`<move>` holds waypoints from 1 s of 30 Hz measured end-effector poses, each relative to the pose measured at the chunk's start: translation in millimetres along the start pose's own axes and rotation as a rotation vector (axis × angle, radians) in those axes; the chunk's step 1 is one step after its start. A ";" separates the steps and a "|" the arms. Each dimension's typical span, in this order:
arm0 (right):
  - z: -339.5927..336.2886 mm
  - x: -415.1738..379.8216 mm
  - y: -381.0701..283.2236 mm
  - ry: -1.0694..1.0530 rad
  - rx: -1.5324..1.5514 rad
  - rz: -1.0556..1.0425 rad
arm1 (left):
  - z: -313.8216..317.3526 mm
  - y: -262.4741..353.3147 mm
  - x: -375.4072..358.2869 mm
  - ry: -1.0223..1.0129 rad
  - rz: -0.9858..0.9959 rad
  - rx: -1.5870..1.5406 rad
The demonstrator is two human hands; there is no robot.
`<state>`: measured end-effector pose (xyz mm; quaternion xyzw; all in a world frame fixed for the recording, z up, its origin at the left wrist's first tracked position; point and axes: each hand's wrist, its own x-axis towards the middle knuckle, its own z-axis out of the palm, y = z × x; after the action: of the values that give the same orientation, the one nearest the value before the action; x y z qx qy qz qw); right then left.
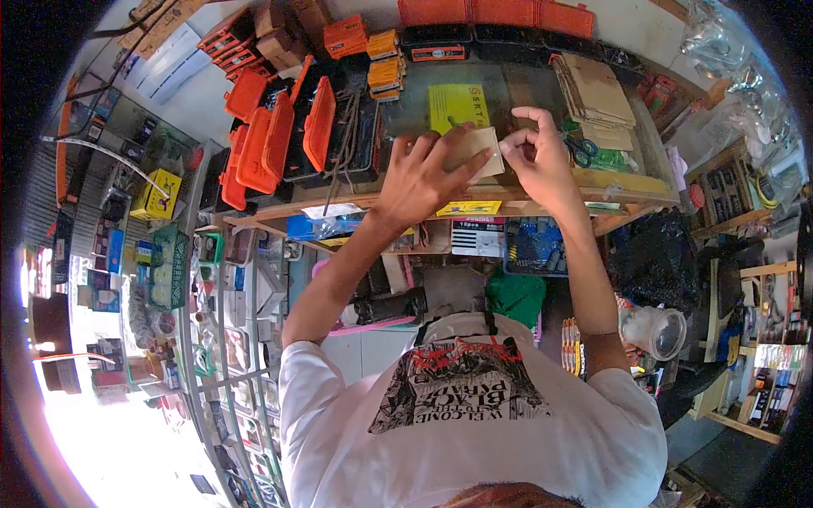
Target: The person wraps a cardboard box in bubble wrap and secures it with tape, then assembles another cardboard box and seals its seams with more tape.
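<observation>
Over the near side of the counter (622, 180), a small pale box (483, 144) is held by the left hand (423, 176), which reaches in from 8 o'clock. That hand is part closed, with its fingers bent over the box. Much of the box is hidden, but its long way seems to run from 9 to 3 o'clock. Just beside its 3 o'clock end, the right hand (542, 161) is held up. Its thumb and pointing finger are close together; whether a tiny thing is pinched there cannot be told. Farther out, a yellow pack (456, 103) is seen at 11 o'clock, scissors (582, 152) at 3, and orange cases (269, 144) at 9.
</observation>
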<state>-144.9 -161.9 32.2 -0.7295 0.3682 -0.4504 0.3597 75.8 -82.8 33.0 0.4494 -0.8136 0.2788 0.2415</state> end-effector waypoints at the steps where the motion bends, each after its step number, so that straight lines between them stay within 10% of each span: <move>1: 0.6 0.4 -1.7 0.049 -0.069 -0.026 | 0.1 -0.7 0.1 0.019 -0.002 -0.003; 30: -15.5 -7.2 -40.1 0.112 -0.173 -0.199 | -33.4 12.8 18.1 0.057 -0.072 0.101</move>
<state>-153.0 -139.9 69.0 -0.7643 0.3512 -0.4905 0.2279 60.8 -65.6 65.9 0.4821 -0.7746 0.3231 0.2515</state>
